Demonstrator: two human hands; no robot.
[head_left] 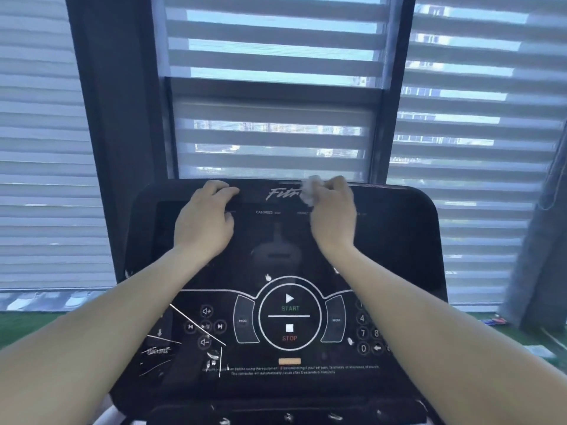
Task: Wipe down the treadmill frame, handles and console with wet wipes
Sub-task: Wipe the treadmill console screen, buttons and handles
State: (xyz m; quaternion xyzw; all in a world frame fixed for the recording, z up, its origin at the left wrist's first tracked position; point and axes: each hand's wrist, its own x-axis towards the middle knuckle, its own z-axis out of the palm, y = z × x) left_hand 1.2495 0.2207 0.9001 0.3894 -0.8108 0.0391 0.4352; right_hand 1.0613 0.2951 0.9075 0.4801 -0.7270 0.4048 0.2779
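Behind everything hang striped zebra blinds [478,124] across the windows, with dark window frame posts [116,124] rising on either side of the middle pane. A grey curtain [540,240] hangs at the far right, and a strip of green floor [521,335] shows low on both sides of the machine.

The black treadmill console [399,246] fills the lower middle of the view, its top edge lying just below the middle blind. Its dark screen carries small white labels along the upper part, and the brand lettering [280,193] runs along the top edge between the two hands. In the lower centre of the console sits a round control ring with the START button [289,303] above the STOP button [289,332]. Volume and track buttons [205,326] sit toward the lower left corner, a number keypad [366,332] toward the lower right, partly hidden by the right forearm. White warning text runs along the bottom edge.

Both bare forearms reach up from the bottom corners. The left hand [204,222] rests on the top edge of the console left of the lettering, fingers close together and curled over the rim, thumb lying along the front. The right hand [333,216] is at the top edge right of the lettering; its fingers are bunched and pinch a crumpled white wet wipe [309,190], which is pressed against the top edge of the console, covering the end of the lettering.
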